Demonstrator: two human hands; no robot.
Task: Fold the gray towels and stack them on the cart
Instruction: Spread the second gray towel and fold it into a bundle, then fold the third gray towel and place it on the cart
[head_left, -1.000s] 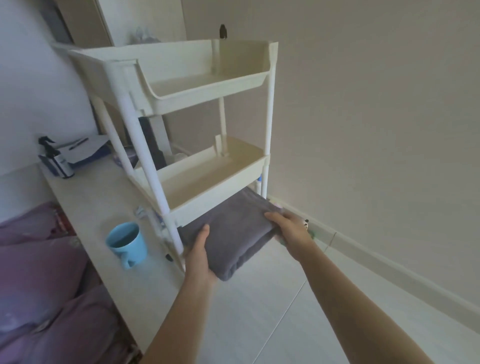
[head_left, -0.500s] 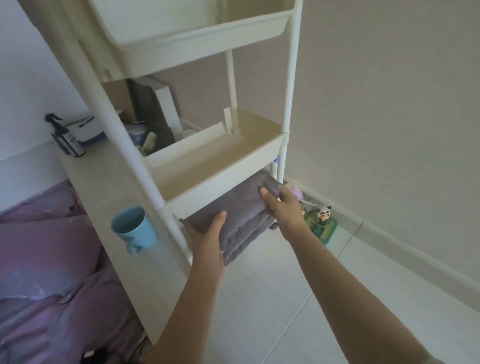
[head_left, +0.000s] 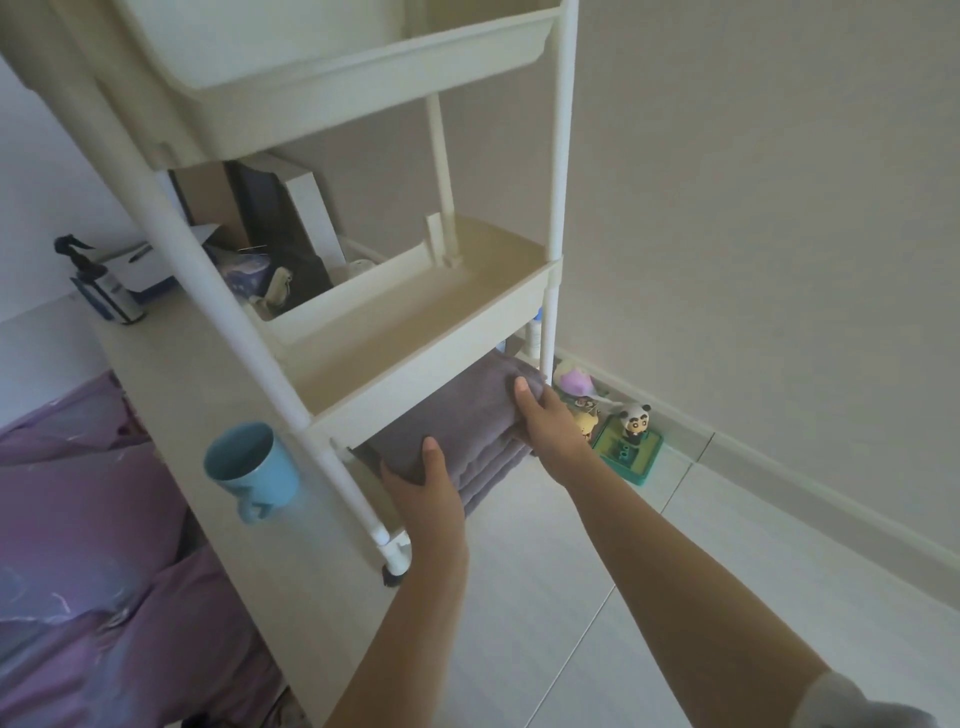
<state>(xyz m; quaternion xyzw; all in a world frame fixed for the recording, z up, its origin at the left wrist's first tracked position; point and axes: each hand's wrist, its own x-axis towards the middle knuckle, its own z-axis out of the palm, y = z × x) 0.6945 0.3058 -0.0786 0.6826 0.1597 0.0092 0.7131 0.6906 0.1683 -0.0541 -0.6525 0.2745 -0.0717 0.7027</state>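
Both hands hold a folded gray terry towel (head_left: 457, 415) under the middle tray of a cream three-tier plastic cart (head_left: 415, 322), at its lowest level. The left hand (head_left: 423, 488) has its grip on the towel's near corner, thumb laid on top, fingers hidden beneath. The right hand (head_left: 545, 421) clasps the right edge, thumb on top and fingers wrapped under. More folded gray layers show just below. A light blue mug (head_left: 249, 467) stands on the pale worktop (head_left: 171, 374) beside the cart.
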